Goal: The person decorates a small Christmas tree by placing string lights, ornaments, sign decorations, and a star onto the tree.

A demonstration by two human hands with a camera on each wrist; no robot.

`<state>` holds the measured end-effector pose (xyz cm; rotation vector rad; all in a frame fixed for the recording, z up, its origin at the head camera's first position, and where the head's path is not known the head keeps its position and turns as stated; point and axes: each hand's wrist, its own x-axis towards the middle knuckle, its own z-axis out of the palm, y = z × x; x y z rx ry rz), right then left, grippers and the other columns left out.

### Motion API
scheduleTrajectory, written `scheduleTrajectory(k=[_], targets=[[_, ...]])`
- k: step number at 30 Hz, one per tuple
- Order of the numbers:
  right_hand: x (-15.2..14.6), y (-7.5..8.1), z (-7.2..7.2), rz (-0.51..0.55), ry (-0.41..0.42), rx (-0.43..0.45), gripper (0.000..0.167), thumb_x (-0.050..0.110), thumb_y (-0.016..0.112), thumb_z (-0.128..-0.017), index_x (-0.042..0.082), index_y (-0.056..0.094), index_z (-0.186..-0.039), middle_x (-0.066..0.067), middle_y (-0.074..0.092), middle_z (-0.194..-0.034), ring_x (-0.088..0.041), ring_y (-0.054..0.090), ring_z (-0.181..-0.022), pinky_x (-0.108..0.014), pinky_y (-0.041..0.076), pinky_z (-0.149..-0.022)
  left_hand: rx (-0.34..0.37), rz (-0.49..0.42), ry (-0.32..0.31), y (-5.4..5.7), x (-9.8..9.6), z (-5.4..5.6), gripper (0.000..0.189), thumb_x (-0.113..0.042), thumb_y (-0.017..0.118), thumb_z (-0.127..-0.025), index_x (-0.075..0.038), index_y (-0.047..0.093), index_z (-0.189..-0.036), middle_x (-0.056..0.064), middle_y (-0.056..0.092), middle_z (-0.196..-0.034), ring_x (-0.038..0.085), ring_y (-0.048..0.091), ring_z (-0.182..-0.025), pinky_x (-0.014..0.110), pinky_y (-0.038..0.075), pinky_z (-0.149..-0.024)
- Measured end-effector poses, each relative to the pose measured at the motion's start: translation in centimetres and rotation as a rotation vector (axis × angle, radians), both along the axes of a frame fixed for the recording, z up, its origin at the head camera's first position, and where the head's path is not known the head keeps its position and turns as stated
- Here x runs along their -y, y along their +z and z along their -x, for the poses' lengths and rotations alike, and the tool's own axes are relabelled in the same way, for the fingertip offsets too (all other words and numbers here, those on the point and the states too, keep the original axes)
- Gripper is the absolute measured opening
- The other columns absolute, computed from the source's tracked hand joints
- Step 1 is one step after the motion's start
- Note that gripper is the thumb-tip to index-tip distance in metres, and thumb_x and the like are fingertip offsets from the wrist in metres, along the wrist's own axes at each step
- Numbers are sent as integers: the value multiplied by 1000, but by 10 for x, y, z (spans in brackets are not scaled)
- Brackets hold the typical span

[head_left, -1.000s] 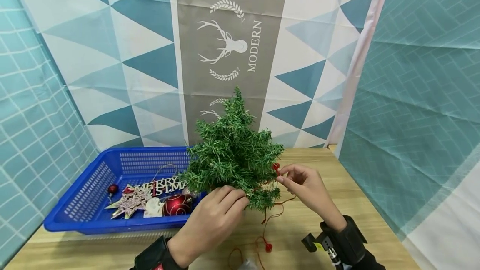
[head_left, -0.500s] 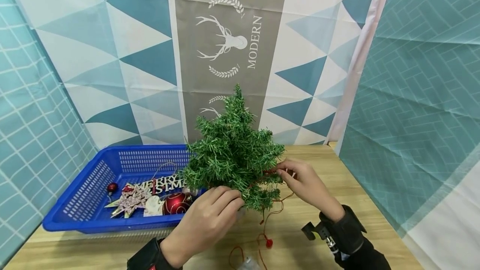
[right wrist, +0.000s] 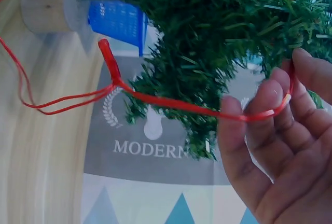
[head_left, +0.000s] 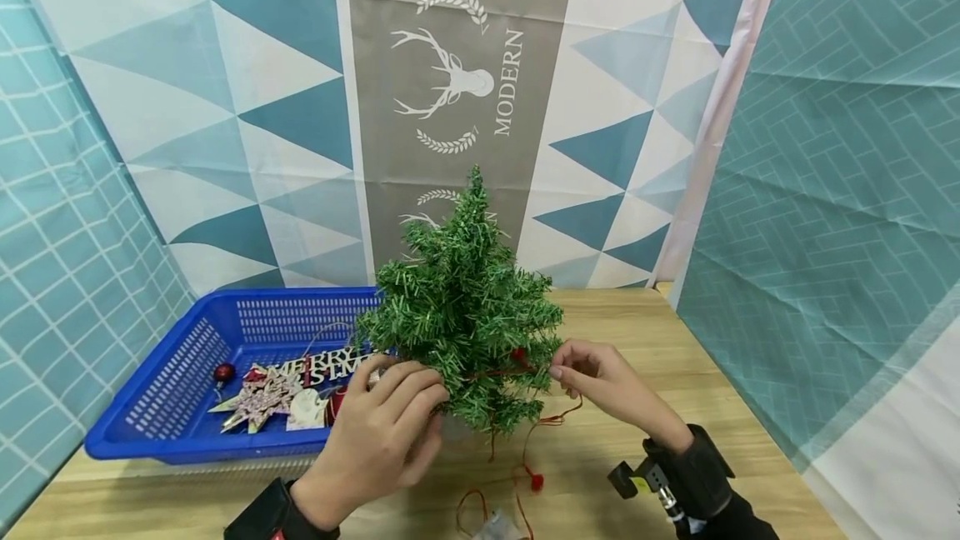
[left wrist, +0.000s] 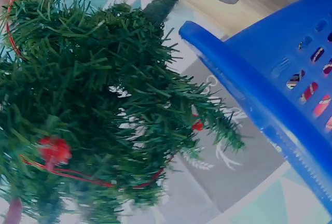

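Note:
A small green artificial Christmas tree (head_left: pixel 465 298) stands before me on a round base (right wrist: pixel 49 9). At its lower left branches my left hand (head_left: pixel 367 436) curls its fingers into the greenery; the fingertips are largely hidden. My right hand (head_left: pixel 603 377), at the tree's right side, pinches a thin red cord (right wrist: pixel 181 105) between thumb and forefinger, and the cord also runs across the other fingers. This cord, with red pompoms (left wrist: pixel 54 151), lies along the branches. Its loose length trails onto the table, with another red pompom (head_left: pixel 536 482) near the front.
A blue basket (head_left: pixel 225 450) stands at the left, beside the tree. In it are a lettered sign (head_left: pixel 315 365), a glittery star (head_left: pixel 255 407), a small red bauble (head_left: pixel 223 372) and a larger bauble partly behind my left hand. A clear-grey item (head_left: pixel 497 527) lies at the table's front.
My left hand has moved left along the lower branches, and the tree has turned. The upper pompom now sits against the branches, left of my right hand, which keeps hold of the cord.

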<state>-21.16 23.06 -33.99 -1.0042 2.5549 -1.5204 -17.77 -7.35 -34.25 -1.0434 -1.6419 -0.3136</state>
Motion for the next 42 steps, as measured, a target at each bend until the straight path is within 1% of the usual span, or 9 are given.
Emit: scheduleTrajectory(k=[5,8,11,15,20,26,32,37,42], targets=[[4,-4,-10,-34,31,-31,10,11,52,-99,10,62,-100,-3,57,-79,-20,54,-64,-29,48,-57,-146,97,120,10,-27,-12,33,-23,36,-96,-8,66,-97,7,65,-99,22,59,-92,42,44,-82],[5,-4,-13,-32,15,-49,11,10,51,-99,12,62,-100,-1,59,-84,-24,56,-68,-30,49,-60,-31,298,241,16,-57,-22,31,-22,42,-99,-8,65,-115,5,64,-113,20,58,-102,34,48,-82],[7,-6,-15,-26,0,-63,13,8,52,-99,13,63,-103,0,62,-88,-25,60,-73,-31,51,-61,123,466,385,19,-80,-20,33,-22,53,-98,-13,60,-129,2,59,-124,20,56,-109,29,48,-81],[8,-13,-16,-26,-16,-39,13,7,55,-97,13,64,-103,-2,64,-89,-21,62,-75,-32,51,-63,145,518,465,15,-91,-8,25,-28,60,-95,-17,66,-117,-1,63,-107,17,58,-96,26,48,-77],[1,-20,-17,-45,43,53,11,10,56,-96,13,67,-97,-5,66,-89,-22,63,-79,-32,52,-67,90,452,315,7,-80,1,12,-18,58,-95,-14,69,-100,-1,65,-88,14,60,-82,25,49,-74],[-13,-24,-17,-120,200,84,17,17,55,-98,16,71,-99,1,63,-85,-11,58,-78,-28,49,-69,-34,368,101,0,-58,10,42,-4,28,-103,-8,69,-98,4,68,-93,16,64,-86,28,52,-74],[-21,-23,-21,-162,303,181,23,18,47,-102,15,69,-95,1,58,-82,-5,53,-72,-27,49,-66,-84,324,-41,-5,-40,14,34,-6,35,-104,-7,69,-102,5,70,-99,16,66,-91,27,52,-74],[-30,-16,-25,-50,344,250,23,7,42,-102,2,59,-88,-13,51,-74,-19,44,-58,-29,43,-53,-70,301,-158,-4,-26,16,29,-5,39,-103,-5,68,-103,9,69,-103,18,66,-94,27,52,-78],[-38,-3,-26,15,313,185,19,-2,44,-99,3,62,-98,-13,53,-73,-24,46,-51,-31,44,-46,-33,270,-248,-3,-12,16,27,-3,40,-102,-1,66,-105,13,68,-106,21,65,-97,28,50,-86]])
